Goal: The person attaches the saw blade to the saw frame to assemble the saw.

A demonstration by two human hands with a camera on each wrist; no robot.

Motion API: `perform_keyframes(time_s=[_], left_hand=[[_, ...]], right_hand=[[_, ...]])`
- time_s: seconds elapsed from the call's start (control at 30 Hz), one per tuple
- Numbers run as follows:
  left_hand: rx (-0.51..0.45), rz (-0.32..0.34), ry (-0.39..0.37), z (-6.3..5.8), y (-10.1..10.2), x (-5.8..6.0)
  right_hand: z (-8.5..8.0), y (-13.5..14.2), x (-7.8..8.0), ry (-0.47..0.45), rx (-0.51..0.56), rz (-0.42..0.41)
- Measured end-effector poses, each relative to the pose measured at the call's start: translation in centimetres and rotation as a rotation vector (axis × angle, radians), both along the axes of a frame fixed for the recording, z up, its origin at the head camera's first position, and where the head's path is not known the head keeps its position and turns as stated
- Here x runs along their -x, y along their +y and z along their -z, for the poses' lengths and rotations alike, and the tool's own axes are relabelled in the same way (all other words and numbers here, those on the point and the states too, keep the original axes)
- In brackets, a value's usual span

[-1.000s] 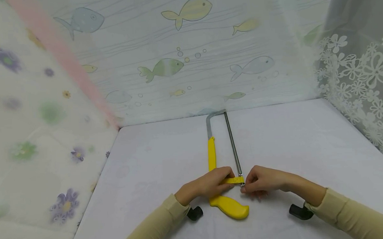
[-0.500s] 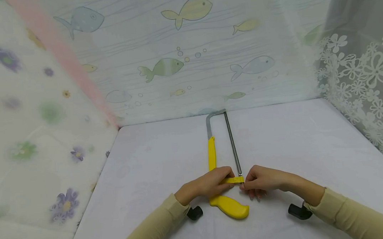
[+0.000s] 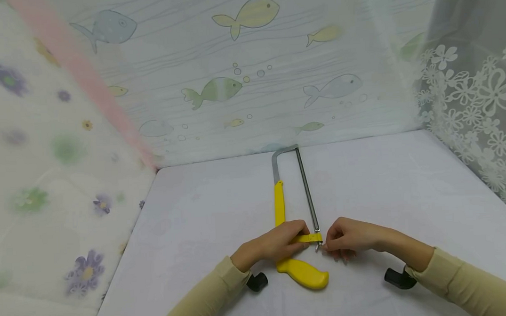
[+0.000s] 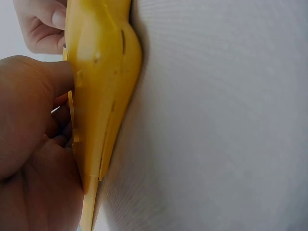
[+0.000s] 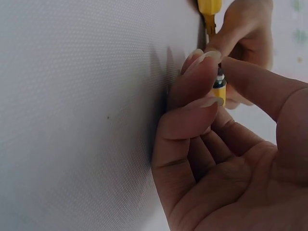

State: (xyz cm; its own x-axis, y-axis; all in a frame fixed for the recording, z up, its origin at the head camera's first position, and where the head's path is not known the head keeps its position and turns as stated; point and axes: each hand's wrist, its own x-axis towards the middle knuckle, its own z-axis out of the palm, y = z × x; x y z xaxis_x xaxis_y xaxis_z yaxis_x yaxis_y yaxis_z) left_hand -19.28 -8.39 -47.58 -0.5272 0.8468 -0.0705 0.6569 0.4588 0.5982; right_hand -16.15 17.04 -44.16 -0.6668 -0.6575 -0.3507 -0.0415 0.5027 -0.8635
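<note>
A hacksaw with a yellow frame point(image 3: 279, 201) and yellow handle point(image 3: 304, 274) lies flat on the white cloth, its grey blade point(image 3: 307, 188) to the right. My left hand point(image 3: 282, 241) grips the frame just above the handle, thumb and fingers around the yellow crosspiece point(image 3: 312, 238). At that crosspiece's near side sticks out a small metal wing nut point(image 3: 318, 247). My right hand point(image 3: 349, 236) has its thumb and bent index finger at the wing nut's right side; the right wrist view shows these fingertips point(image 5: 207, 62) close together, partly hiding the contact.
The white cloth-covered table point(image 3: 212, 202) spreads around the saw. A fish-patterned curtain point(image 3: 248, 50) hangs behind, a flowered one point(image 3: 46, 186) at left and a lacy sheer one point(image 3: 479, 96) at right. Black wrist cameras sit under both sleeves.
The right fingers covered the wing nut half a second ago; they have shifted slightly right, so the nut shows again, turned to another angle. The left hand and saw stay put.
</note>
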Motion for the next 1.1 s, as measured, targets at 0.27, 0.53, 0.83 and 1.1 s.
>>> perform_keyframes(time_s=[0.27, 0.53, 0.83, 1.1], left_hand=[[-0.002, -0.005, -0.011, -0.1, 0.0, 0.0], [-0.007, -0.005, -0.023, -0.1, 0.0, 0.0], [-0.006, -0.005, -0.03, 0.0, -0.1, 0.0], [-0.004, -0.011, -0.031, 0.1, -0.1, 0.0]], right_hand=[[0.0, 0.0, 0.0, 0.041, 0.011, -0.014], [0.2, -0.4, 0.0, -0.003, 0.032, -0.019], [0.0, -1.0, -0.1, -0.033, 0.008, 0.006], [0.2, -1.3, -0.1, -0.031, -0.01, 0.027]])
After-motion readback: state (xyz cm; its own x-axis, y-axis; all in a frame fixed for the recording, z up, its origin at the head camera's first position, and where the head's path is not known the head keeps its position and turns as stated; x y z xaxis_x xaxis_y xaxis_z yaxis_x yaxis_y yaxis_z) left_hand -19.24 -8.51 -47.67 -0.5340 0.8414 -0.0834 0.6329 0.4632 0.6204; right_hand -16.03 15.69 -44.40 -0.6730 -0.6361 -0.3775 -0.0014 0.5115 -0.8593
